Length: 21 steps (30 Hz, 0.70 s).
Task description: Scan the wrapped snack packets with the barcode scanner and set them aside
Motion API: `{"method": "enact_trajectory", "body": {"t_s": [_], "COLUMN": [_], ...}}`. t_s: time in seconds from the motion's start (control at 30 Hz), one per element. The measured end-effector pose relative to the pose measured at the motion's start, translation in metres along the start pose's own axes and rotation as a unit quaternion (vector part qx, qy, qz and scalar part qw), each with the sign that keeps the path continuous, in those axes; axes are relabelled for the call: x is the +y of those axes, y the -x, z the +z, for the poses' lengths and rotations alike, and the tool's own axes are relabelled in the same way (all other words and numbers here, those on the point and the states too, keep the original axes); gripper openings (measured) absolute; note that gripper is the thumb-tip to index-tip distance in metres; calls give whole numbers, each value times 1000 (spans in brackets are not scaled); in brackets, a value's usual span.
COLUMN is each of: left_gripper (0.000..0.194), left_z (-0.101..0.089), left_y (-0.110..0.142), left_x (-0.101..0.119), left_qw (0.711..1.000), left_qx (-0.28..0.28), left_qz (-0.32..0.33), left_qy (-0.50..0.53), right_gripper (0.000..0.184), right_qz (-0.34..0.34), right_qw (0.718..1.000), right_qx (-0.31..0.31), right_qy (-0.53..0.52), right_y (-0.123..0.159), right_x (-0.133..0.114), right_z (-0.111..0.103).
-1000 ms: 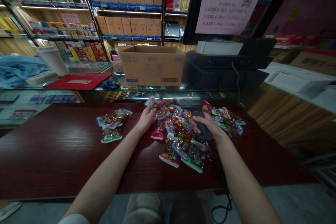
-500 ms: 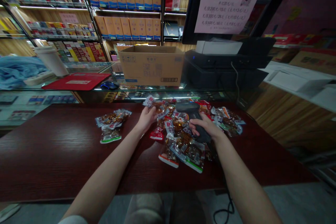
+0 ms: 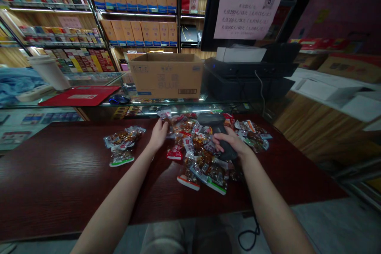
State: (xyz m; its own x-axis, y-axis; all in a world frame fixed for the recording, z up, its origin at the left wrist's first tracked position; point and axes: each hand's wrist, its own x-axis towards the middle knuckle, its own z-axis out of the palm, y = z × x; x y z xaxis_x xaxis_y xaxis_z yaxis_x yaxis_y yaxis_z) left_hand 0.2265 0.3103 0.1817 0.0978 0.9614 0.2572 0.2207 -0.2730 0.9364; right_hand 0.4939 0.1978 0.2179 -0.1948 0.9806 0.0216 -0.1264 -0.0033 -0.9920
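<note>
My right hand (image 3: 228, 142) is wrapped round the grip of a dark barcode scanner (image 3: 211, 119), its head pointing left over a heap of snack packets (image 3: 205, 158). At the heap's far left edge, my left hand (image 3: 158, 135) pinches a clear snack packet (image 3: 165, 116) with brown contents; the fingertips are partly hidden behind it. A smaller group of packets (image 3: 125, 141) lies on the table to the left of that hand. More packets (image 3: 254, 135) rest to the right of the scanner. Several packets have red, green or orange edges.
Beyond the dark wooden table (image 3: 74, 182) stands a glass counter bearing an open cardboard box (image 3: 166, 79), a red mat (image 3: 80, 96), a mouse (image 3: 119, 99) and a white cup (image 3: 50, 72). A monitor with a paper sign (image 3: 248, 8) is behind. The scanner cable (image 3: 253, 232) hangs off the front edge.
My left hand has moved slightly left with the packet, away from the middle of the heap. My right hand still holds the scanner. The whole view has shifted a little.
</note>
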Motion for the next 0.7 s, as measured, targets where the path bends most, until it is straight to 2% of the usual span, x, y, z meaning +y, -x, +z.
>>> {"method": "enact_trajectory", "body": {"t_s": [0.03, 0.1, 0.23, 0.33, 0.4, 0.57, 0.7], "left_gripper": [39, 49, 54, 51, 51, 48, 46], "left_z": [-6, -19, -40, -50, -55, -65, -71], "left_y": [-2, -4, -4, -5, -6, -11, -10], "left_x": [3, 9, 19, 19, 16, 5, 0], "left_qw": [995, 966, 891, 854, 839, 821, 809], "left_qx": [17, 29, 10, -21, -30, -1, -34], "left_qz": [6, -30, -104, -136, -156, -152, -149], "left_qy": [-95, -255, -443, -502, -520, -550, -567], "right_gripper": [27, 30, 33, 32, 30, 35, 41], "right_qz": [-5, -6, -3, -2, -5, -29, -46], "right_qw": [1000, 1000, 997, 993, 991, 982, 976], "right_qx": [7, 25, 71, 105, 120, 136, 137], "right_qy": [-3, -11, -31, -49, -65, -126, -165], "right_y": [0, 1, 11, 30, 45, 75, 86], "right_x": [-1, -3, -6, -4, 1, 25, 43], "right_z": [-1, -3, -4, 0, 3, 12, 15]}}
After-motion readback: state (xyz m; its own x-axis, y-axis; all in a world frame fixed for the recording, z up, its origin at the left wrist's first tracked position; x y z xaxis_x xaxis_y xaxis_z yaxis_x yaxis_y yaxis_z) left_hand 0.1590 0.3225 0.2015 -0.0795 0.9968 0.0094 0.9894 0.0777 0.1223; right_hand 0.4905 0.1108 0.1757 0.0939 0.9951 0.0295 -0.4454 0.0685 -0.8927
